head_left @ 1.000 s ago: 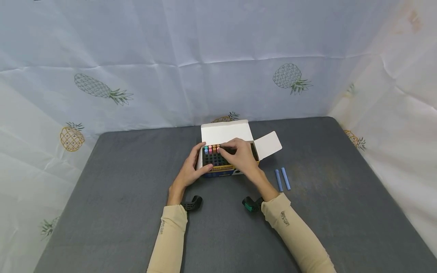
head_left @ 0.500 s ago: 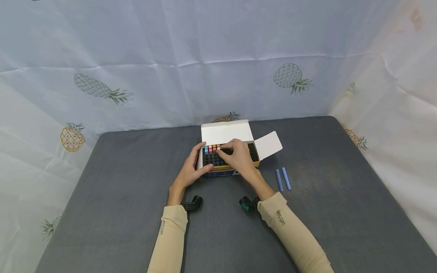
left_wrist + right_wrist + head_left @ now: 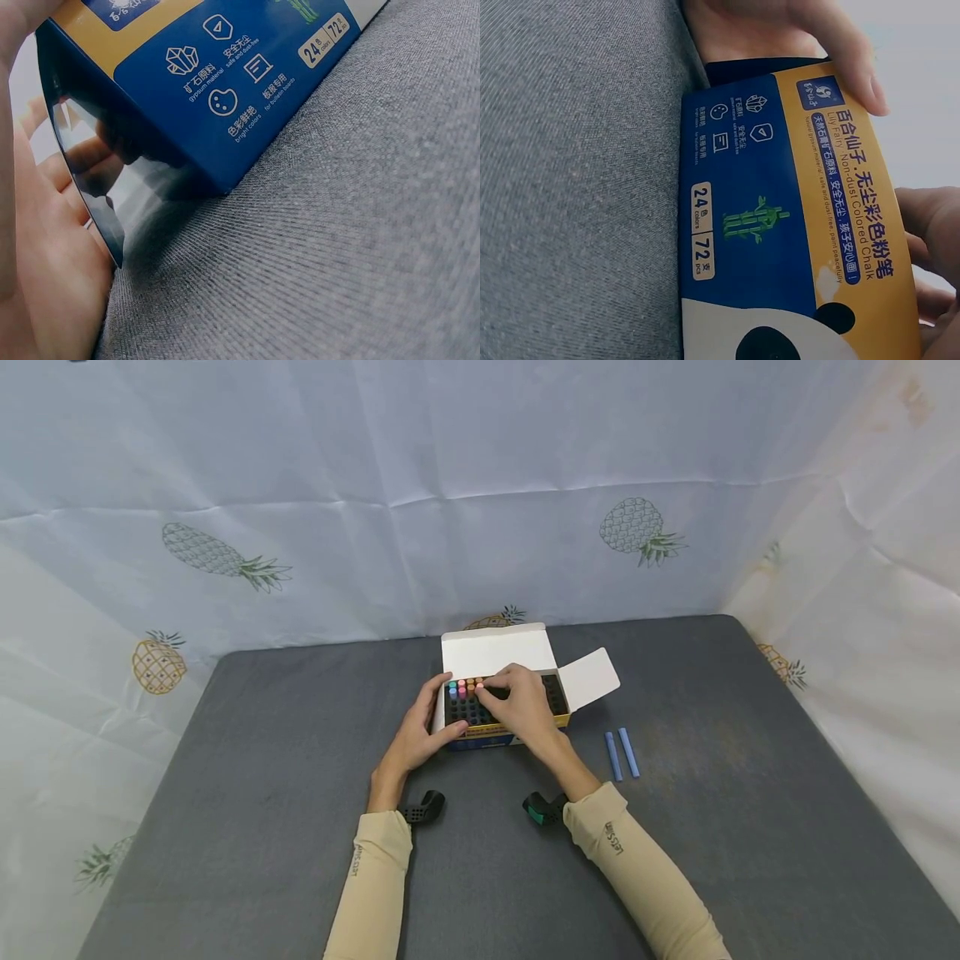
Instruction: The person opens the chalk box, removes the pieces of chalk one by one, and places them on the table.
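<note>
1. On the head view I see the right hand [image 3: 523, 706] pinching the top of a pale pink chalk stick [image 3: 480, 686] between thumb and forefinger, over the left part of the box.
2. I see the left hand [image 3: 420, 728] gripping an open, blue and yellow cardboard box [image 3: 486, 741] by its left end, thumb on the front edge and fingers round the far side. From the left wrist I make out an end flap between the box and the palm.
3. Inside the box I see a black holed insert [image 3: 463, 711]; teal, blue, pink and orange chalk sticks [image 3: 462, 692] stand in it to the left of the pinched one.
4. The white-lined lid [image 3: 495, 650] is folded back behind the box, and a white side flap [image 3: 590, 680] sticks out to the right.
5. Just beyond, two plain blue chalk sticks [image 3: 621, 754] lie side by side, apart from each other, on the grey cloth-covered table [image 3: 262, 827].
6. Behind the table I see a pale pineapple-print curtain [image 3: 480, 443].
</note>
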`<move>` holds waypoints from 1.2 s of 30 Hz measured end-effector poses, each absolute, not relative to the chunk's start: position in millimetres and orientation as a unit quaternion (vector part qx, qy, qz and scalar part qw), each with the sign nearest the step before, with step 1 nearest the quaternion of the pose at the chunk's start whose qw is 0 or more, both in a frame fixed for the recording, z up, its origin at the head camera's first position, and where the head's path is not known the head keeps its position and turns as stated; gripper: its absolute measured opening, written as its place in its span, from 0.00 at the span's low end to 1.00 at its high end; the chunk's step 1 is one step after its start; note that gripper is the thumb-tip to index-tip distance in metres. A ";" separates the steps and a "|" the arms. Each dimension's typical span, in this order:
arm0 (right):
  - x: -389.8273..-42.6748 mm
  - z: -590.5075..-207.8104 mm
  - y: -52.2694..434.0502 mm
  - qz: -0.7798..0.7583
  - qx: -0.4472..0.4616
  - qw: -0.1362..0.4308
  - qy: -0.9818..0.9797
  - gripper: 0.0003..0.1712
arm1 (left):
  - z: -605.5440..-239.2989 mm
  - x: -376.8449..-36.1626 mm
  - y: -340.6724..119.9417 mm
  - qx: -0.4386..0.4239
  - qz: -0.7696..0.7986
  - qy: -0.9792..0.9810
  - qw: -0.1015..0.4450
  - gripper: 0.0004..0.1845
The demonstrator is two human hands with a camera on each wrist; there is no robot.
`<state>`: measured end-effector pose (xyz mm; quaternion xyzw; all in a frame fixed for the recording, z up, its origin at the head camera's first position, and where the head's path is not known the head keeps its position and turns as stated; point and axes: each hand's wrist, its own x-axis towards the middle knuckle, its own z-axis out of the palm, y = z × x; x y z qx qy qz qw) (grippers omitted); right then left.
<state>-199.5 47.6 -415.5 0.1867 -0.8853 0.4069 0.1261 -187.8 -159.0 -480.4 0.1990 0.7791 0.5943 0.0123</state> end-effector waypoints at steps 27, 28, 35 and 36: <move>-207.6 -414.9 45.9 0.486 0.195 0.153 -0.838 0.14 | -481.4 -187.4 -158.6 0.195 0.594 0.780 0.008 0.43; -207.6 -413.7 46.2 0.489 0.198 0.157 -0.835 0.14 | -481.6 -187.6 -158.5 0.196 0.595 0.780 0.008 0.43; -203.9 -398.4 50.9 0.514 0.197 0.181 -0.815 0.13 | -482.5 -189.4 -158.8 0.202 0.594 0.779 0.003 0.43; -202.6 -395.7 51.9 0.518 0.195 0.180 -0.813 0.13 | -482.1 -189.3 -158.9 0.202 0.594 0.779 0.002 0.43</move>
